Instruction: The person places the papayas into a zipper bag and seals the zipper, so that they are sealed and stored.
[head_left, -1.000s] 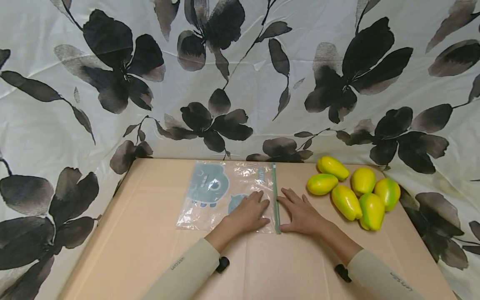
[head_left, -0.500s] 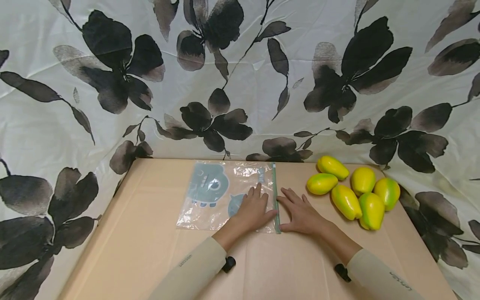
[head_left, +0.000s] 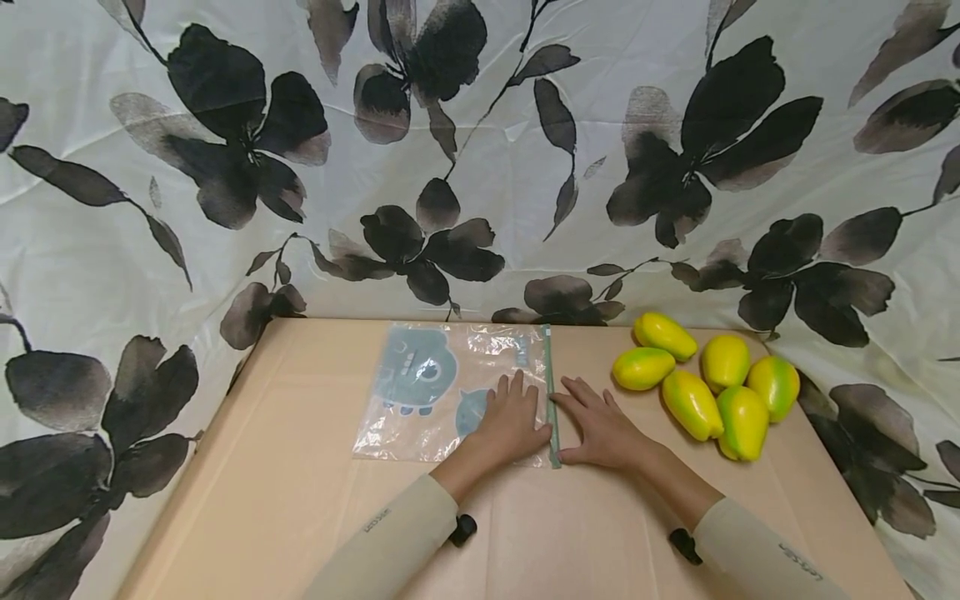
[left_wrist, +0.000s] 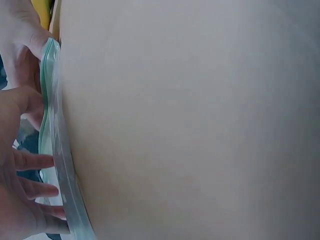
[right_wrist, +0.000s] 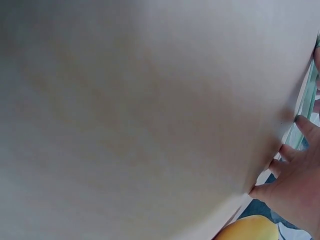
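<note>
A clear zip bag [head_left: 420,433] printed with pale blue cartoon monsters lies flat on the tan board, its green zip edge [head_left: 551,350] facing right. My left hand [head_left: 513,421] rests on the bag beside that edge, fingers spread and pointing away, thumb out toward the zip. Just right of the zip, my right hand [head_left: 603,425] has its fingers spread, with index and thumb tips right at the edge. In the left wrist view the green zip strip [left_wrist: 45,85] runs past the fingers. The right wrist view shows my right fingertips [right_wrist: 300,120] touching down near the zip.
Several yellow-green mangoes [head_left: 693,406] lie in a cluster on the board right of my right hand. The tan board [head_left: 285,500] spans the work area. A white cloth with dark flowers [head_left: 465,150] hangs behind it and covers both sides.
My left hand has shifted slightly right and straightened on the bag, its thumb now closer to the zip edge. The right hand, bag and mangoes stay in place.
</note>
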